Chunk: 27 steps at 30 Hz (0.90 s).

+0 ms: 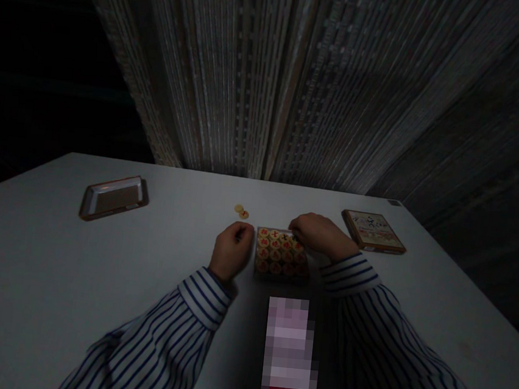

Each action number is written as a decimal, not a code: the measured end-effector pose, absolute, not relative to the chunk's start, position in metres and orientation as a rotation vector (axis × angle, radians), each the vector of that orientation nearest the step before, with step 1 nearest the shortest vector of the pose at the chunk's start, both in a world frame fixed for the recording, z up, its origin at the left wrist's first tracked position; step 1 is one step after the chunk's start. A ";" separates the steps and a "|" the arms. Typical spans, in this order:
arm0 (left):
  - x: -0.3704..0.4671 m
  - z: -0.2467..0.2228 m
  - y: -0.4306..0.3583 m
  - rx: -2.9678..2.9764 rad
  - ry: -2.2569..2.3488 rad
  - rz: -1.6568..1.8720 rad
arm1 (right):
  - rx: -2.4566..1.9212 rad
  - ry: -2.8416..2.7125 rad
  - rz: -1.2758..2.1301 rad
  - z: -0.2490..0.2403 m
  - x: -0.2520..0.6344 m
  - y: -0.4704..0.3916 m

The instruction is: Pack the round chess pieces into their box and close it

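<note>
The left hand is positioned at the centre of the frame, directly beside the left edge of a clear case. Its fingers are curled inward towards the palm; whether they pinch an object cannot be told. The right hand is positioned right of centre, with its fingertips at the upper right corner of the case, partly covering a disc there. These fingers are bent and drawn together; whether they grip the disc or only rest against it cannot be told.

The case lies flat just below the centre of the frame, between the two hands. It contains round game discs arranged in four rows of four. The discs are pale yellow and carry characters, mostly red; black characters show towards the right end of the top row. The lower rows are in shadow.

Two loose discs lie above the left hand, close together. An open shallow tray with a brownish rim is located at the left of the frame, well apart from the hands. A flat printed box is located at the right, beyond the right hand. All items are on a white table. A striped curtain fills the upper middle of the frame. Both forearms are in blue-striped sleeves.
</note>
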<state>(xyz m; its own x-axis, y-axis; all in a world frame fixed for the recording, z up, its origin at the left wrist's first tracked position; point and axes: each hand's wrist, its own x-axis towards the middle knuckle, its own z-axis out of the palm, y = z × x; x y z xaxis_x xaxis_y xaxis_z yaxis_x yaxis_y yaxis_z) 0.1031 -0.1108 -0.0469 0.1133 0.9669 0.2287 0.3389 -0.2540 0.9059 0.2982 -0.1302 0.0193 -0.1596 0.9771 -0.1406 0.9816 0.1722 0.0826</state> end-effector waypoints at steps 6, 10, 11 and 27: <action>0.103 -0.048 -0.110 1.714 1.287 1.138 | 1.926 2.264 -0.039 0.020 0.297 -0.130; 0.103 -0.049 -0.109 1.692 1.290 1.149 | 1.914 2.283 -0.036 0.019 0.298 -0.130; 0.103 -0.050 -0.110 1.689 1.286 1.152 | 1.912 2.281 -0.043 0.019 0.299 -0.130; 0.103 -0.049 -0.110 1.711 1.287 1.138 | 1.926 2.273 -0.057 0.022 0.297 -0.131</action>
<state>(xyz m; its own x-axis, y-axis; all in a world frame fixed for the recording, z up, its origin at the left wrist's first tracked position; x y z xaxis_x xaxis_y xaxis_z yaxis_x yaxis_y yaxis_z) 0.1027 -0.1099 -0.0493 0.1197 0.9654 0.2318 0.3484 -0.2595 0.9007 0.2965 -0.1314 0.0218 -0.1568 0.9766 -0.1475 0.9827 0.1691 0.0750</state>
